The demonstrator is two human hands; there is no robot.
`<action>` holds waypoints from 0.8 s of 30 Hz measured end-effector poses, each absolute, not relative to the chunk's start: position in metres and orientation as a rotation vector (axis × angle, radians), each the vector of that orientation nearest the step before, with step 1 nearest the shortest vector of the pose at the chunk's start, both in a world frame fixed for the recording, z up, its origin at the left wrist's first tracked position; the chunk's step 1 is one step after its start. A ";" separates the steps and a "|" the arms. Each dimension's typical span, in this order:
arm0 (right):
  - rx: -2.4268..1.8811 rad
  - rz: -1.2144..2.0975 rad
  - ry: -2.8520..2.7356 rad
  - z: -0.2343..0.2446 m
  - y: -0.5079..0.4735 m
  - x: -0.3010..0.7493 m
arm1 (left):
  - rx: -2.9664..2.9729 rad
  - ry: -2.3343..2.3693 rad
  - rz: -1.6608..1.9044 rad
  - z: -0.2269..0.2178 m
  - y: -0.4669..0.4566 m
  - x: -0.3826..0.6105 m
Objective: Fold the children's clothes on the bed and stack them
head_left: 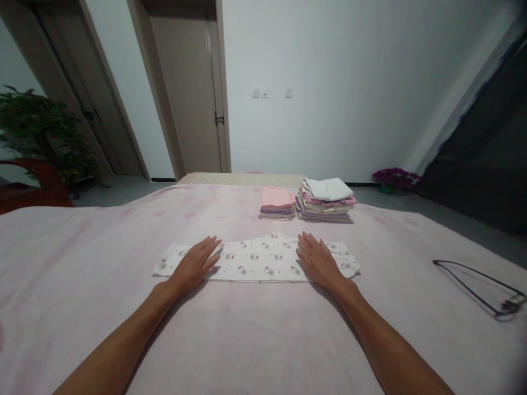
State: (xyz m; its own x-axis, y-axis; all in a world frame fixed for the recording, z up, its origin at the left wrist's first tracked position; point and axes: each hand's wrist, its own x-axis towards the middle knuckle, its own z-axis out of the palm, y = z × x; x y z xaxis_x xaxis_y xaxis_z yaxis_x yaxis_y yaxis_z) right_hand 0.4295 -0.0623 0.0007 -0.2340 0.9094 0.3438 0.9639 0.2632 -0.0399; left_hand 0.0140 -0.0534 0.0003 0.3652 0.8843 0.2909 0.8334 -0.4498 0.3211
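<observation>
A white garment [259, 258] with a small printed animal-like pattern lies folded into a long flat strip across the bed. My left hand [197, 260] rests flat on its left part, fingers stretched out and pointing away from me. On its right part lies my right hand [319, 258], also flat with the fingers extended. Both ends of the strip stick out beyond my hands. Whether it is a shirt or trousers I cannot tell. Beyond it sit a low stack of pink and purple folded cloth [277, 202] and a taller stack of folded clothes [327, 200] with a white piece on top.
The pale pink bedspread [247, 334] carries everything. A black clothes hanger [477, 285] lies at the right. Behind the bed are a door [187, 93], a white wall [329, 99] and purple flowers [395, 178]. A leafy plant [41, 129] and red wooden chair [37, 184] stand left.
</observation>
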 end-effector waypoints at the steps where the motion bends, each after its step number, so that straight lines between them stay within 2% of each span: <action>1: -1.807 -0.254 -2.275 -0.003 -0.060 0.437 | 2.542 1.549 0.560 -0.005 -0.053 0.018; 5: -2.019 -0.246 -2.306 -0.013 -0.055 0.463 | 2.654 1.558 0.285 -0.015 -0.055 0.017; 12: -2.182 -0.304 -2.241 -0.013 -0.052 0.481 | 2.570 1.765 0.145 -0.013 -0.064 -0.015; 19: -2.266 -0.288 -2.196 -0.011 -0.055 0.477 | 2.398 2.085 0.107 -0.019 -0.062 -0.057; 24: -2.251 -0.307 -2.196 -0.012 -0.055 0.477 | 2.311 2.138 0.143 -0.024 -0.058 -0.073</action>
